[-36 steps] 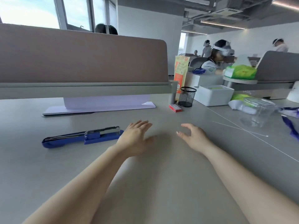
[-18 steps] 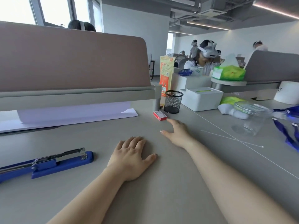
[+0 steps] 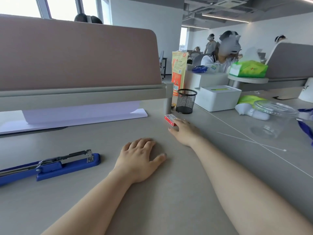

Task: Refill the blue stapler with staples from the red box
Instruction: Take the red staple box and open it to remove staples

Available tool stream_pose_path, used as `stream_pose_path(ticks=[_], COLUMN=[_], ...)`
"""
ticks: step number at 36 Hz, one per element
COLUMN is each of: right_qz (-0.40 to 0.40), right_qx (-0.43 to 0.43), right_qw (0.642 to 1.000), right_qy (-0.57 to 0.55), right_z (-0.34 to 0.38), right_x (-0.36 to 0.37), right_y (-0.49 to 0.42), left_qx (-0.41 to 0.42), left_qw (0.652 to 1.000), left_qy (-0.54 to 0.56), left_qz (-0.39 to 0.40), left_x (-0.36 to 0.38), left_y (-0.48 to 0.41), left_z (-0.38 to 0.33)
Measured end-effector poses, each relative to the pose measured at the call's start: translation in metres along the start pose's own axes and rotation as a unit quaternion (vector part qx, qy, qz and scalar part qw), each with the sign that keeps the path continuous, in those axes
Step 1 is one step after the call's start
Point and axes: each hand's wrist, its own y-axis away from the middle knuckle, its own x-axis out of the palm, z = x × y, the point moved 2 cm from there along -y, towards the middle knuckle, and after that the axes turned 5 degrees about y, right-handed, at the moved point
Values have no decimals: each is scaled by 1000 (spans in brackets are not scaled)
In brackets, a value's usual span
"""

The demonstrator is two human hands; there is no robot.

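The blue stapler [image 3: 50, 166] lies on the grey desk at the left, folded open, with its metal staple channel facing up. Flat on the desk just right of it rests my left hand [image 3: 140, 158], fingers spread and holding nothing. The small red box [image 3: 170, 119] sits farther back, near the divider post. My right hand [image 3: 184, 131] is stretched out to it. Its fingers lie against the box's right side and its thumb is at the near end. The box still rests on the desk.
A black mesh pen cup [image 3: 186, 101] stands right behind the red box, with a white box [image 3: 218, 97] and a clear plastic cup [image 3: 271, 119] to the right. A stack of white paper [image 3: 76, 115] lies under the desk divider [image 3: 76, 55]. People sit at desks beyond.
My right hand has reached forward from mid-desk to the red box and closed around it. My left hand has settled flat on the desk. The camera has turned right.
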Motion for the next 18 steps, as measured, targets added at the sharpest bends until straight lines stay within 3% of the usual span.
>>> stream_pose_path(ticks=[8, 18], right_qz=[-25, -58], right_qx=[-29, -26], right_qw=[996, 985], right_qy=[-77, -163], right_z=[3, 7], right_x=[-10, -26], right_y=[83, 179], left_qx=[-19, 38], left_qw=[1000, 999], left_qy=[17, 10], left_qz=[-11, -15], left_x=[-4, -7], left_y=[3, 36], left_z=[-2, -18])
